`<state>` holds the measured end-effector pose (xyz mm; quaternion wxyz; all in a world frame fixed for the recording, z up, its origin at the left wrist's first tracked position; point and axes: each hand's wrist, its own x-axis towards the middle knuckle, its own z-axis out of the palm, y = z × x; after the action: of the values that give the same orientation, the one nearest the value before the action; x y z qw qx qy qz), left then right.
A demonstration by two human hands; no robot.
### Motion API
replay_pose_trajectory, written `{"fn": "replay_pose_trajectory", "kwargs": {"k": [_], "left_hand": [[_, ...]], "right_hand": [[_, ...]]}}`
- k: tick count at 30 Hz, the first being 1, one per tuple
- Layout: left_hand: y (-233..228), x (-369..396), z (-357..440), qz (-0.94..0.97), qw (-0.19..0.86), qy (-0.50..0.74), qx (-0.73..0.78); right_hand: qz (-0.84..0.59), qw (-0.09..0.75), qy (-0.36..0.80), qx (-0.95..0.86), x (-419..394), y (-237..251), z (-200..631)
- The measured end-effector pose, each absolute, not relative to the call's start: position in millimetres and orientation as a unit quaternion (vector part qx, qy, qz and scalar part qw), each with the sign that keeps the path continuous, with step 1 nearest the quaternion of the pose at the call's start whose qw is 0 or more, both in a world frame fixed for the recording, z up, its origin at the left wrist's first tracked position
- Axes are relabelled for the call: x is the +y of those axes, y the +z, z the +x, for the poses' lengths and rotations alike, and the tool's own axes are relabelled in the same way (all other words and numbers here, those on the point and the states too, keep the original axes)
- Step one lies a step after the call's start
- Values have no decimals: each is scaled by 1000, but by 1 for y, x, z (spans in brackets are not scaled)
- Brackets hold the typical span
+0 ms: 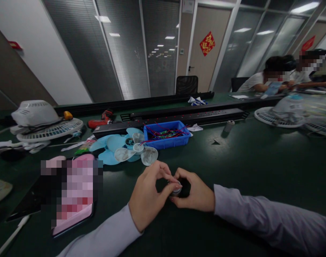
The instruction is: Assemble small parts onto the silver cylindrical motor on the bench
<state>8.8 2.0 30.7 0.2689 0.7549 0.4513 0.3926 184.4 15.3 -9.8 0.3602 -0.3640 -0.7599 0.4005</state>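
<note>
My left hand point(151, 194) pinches the top of a small grey metallic cylinder point(176, 192), thumb and fingertips meeting over its rim. From the other side, my right hand point(194, 191) curls its thumb and forefinger around the same cylinder. Most of the cylinder is hidden by my fingers, and its exact kind cannot be made out. Farther back to the right, a similar grey cylinder point(228, 126) stands upright on the dark green table point(248, 171). Beyond my left hand lie a grey-white fan blade point(149, 155) and light blue fan blades point(109, 157).
A blue bin point(168, 143) holds circuit boards and red wires. Behind it runs a long black bar point(173, 119), with a red drill point(101, 121) nearby. Fan housings point(38, 113) sit at both sides. A pink-screened device point(74, 214) lies left; two people point(256, 81) sit back right.
</note>
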Motion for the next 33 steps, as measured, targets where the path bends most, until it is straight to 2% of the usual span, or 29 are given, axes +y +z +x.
{"fn": "replay_pose_trajectory", "kwargs": {"k": [7,14,17,23,33], "left_hand": [[23,2,7,785,224,394,422],[35,15,-3,772,382,338,379],[41,17,-6,773,411,318,364],[40,10,2,756,346,362,421],[23,2,8,750,283,420,425]], "right_hand": [[-358,360,389,-769,16,-10,185],[-335,358,388,-780,17,-11,186],[-345,352,382,-782,16,-11,186],[-373,348,379,-772,15,-11,185],[-366,369,393,-759,17,-16,184]]}}
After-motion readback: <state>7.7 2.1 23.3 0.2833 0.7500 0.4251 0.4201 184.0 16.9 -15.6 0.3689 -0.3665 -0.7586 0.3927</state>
